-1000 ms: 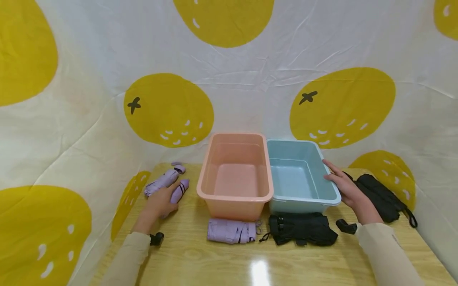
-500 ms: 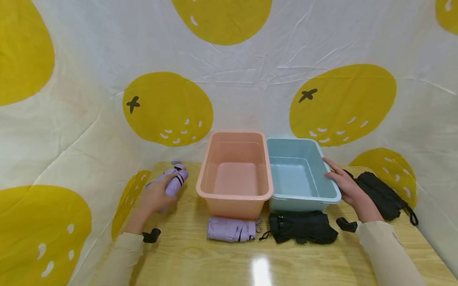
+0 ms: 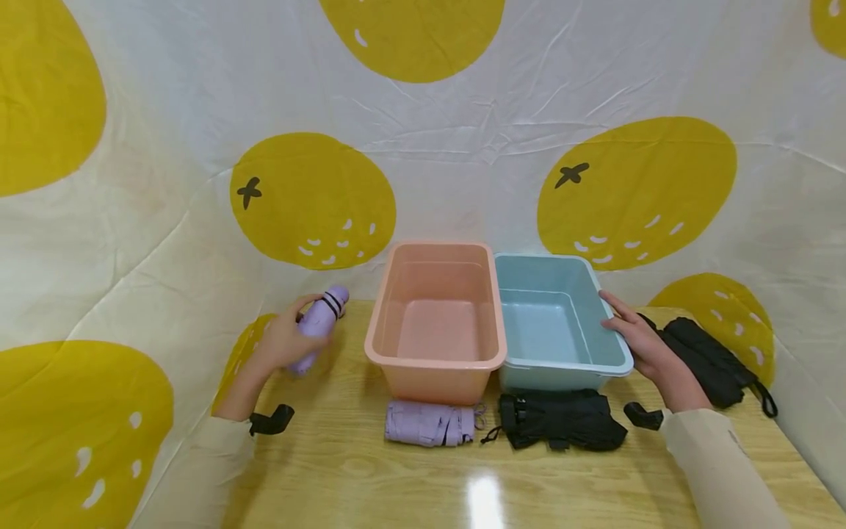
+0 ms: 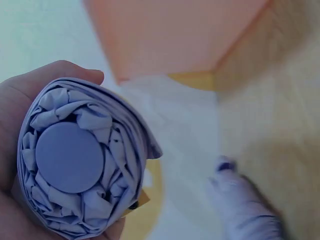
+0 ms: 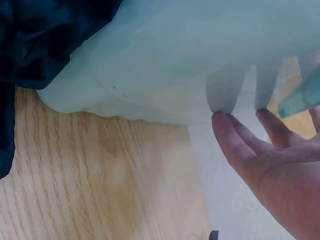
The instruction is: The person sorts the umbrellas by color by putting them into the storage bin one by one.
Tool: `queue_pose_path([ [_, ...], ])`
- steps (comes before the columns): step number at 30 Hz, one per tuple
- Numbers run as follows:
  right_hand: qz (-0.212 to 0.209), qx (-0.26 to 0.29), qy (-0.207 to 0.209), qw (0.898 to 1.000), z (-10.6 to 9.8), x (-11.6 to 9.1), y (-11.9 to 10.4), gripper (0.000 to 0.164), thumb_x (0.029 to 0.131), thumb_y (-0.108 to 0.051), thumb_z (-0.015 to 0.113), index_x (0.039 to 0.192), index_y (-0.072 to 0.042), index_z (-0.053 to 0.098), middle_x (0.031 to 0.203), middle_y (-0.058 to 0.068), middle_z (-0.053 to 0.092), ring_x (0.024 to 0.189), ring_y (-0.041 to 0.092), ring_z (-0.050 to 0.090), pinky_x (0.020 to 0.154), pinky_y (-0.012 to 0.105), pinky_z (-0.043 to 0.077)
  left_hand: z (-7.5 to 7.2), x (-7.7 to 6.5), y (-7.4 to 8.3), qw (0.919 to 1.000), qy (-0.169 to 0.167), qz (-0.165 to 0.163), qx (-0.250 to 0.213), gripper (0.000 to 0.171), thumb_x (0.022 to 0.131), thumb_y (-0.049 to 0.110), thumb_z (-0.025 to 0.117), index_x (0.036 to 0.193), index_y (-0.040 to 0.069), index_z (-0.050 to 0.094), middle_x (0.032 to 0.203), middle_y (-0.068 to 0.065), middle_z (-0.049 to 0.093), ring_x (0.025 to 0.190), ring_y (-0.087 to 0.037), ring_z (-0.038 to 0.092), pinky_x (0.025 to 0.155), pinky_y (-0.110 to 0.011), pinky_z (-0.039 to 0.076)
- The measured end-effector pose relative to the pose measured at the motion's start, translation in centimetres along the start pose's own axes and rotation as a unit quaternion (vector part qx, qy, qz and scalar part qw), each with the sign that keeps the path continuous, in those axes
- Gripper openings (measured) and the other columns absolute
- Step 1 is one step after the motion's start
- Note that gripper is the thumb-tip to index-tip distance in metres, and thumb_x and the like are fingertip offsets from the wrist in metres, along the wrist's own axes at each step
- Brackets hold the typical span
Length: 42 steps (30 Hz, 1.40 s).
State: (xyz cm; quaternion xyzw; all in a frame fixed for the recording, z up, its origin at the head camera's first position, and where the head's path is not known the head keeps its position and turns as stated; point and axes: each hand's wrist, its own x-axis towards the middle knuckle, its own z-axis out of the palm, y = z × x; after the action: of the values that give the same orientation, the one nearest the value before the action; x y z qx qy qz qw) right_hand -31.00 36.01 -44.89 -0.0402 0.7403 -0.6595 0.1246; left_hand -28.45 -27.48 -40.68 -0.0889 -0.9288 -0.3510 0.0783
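My left hand (image 3: 287, 339) grips a folded lavender umbrella (image 3: 320, 319) with dark bands near one end, at the left of the table. Close up in the left wrist view, the umbrella's round end cap (image 4: 70, 157) and bunched cloth face the camera, fingers curled round the roll. My right hand (image 3: 644, 345) holds the right rim of the light blue bin (image 3: 558, 371), thumb over the rim. From the right wrist view, its fingertips (image 5: 220, 119) touch the bin's outer wall. A blurred lavender umbrella (image 4: 247, 215) lies beyond the held one.
A pink bin (image 3: 436, 382) stands against the blue one's left side. In front lie a lavender umbrella (image 3: 429, 424) and a black umbrella (image 3: 562, 420). Another black umbrella (image 3: 707, 356) lies at the right, beside my right forearm. A patterned cloth (image 3: 449, 176) hangs behind.
My left hand has lifted the lavender umbrella and moved it back and slightly left, now covering the other one behind. The right hand stays on the blue bin's rim.
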Motion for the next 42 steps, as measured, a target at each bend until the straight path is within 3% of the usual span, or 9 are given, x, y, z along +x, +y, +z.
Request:
queue_pose_path([
  [4,0.000,0.006,0.001,1.000,-0.1,0.1,0.0,0.067,0.104,-0.029,0.047,0.156,-0.036,0.007,0.158,0.023,-0.007,0.111,0.026,0.048,0.082,0.037,0.052,-1.6,0.6,2.5,0.9997,-0.011,0.022,0.005,0.083,0.075,0.032,0.084,0.145,0.017,0.043,0.111,-0.022,0.059,0.088,-0.034,0.060,0.062,-0.041,0.052],
  [10,-0.004,0.022,-0.003,1.000,-0.3,-0.2,-0.4,0.067,0.104,-0.025,0.047,0.157,-0.035,0.007,0.157,0.024,-0.008,0.107,0.021,0.050,0.081,0.037,0.053,-3.2,2.3,6.8,0.9986,-0.019,0.028,0.042,0.087,0.073,0.042,0.083,0.147,0.020,0.042,0.108,-0.020,0.061,0.087,-0.031,0.060,0.063,-0.040,0.051],
  [19,-0.002,0.020,0.004,1.000,-0.8,-0.1,-0.2,0.067,0.104,-0.025,0.047,0.157,-0.035,0.008,0.157,0.025,-0.006,0.104,0.017,0.052,0.081,0.036,0.053,-3.0,5.6,13.1,0.9968,-0.059,0.021,0.048,0.088,0.072,0.044,0.082,0.147,0.026,0.040,0.105,-0.012,0.061,0.081,-0.027,0.061,0.061,-0.037,0.053],
  [27,0.001,0.014,-0.001,1.000,-0.2,0.4,-0.1,0.067,0.104,-0.026,0.047,0.157,-0.034,0.007,0.156,0.026,0.001,0.109,0.022,0.051,0.082,0.037,0.052,-0.6,7.5,17.8,0.9954,-0.086,0.033,0.028,0.086,0.071,0.042,0.083,0.145,0.029,0.042,0.108,-0.012,0.059,0.083,-0.026,0.063,0.059,-0.038,0.054],
  [38,0.013,-0.003,0.005,1.000,-0.2,0.5,-0.3,0.066,0.104,-0.027,0.045,0.157,-0.034,0.006,0.157,0.025,0.003,0.118,0.036,0.041,0.085,0.039,0.051,5.6,10.2,23.5,0.9868,-0.126,0.085,-0.057,0.076,0.076,0.033,0.079,0.141,0.023,0.042,0.113,-0.005,0.054,0.079,-0.025,0.063,0.056,-0.034,0.054],
  [42,0.009,0.002,0.005,1.000,-0.2,0.5,0.0,0.066,0.104,-0.027,0.045,0.157,-0.034,0.007,0.156,0.025,0.003,0.117,0.034,0.041,0.085,0.038,0.052,8.2,10.9,25.3,0.9850,-0.144,0.082,-0.047,0.074,0.077,0.030,0.079,0.140,0.022,0.042,0.112,-0.005,0.053,0.079,-0.024,0.063,0.055,-0.033,0.054],
])
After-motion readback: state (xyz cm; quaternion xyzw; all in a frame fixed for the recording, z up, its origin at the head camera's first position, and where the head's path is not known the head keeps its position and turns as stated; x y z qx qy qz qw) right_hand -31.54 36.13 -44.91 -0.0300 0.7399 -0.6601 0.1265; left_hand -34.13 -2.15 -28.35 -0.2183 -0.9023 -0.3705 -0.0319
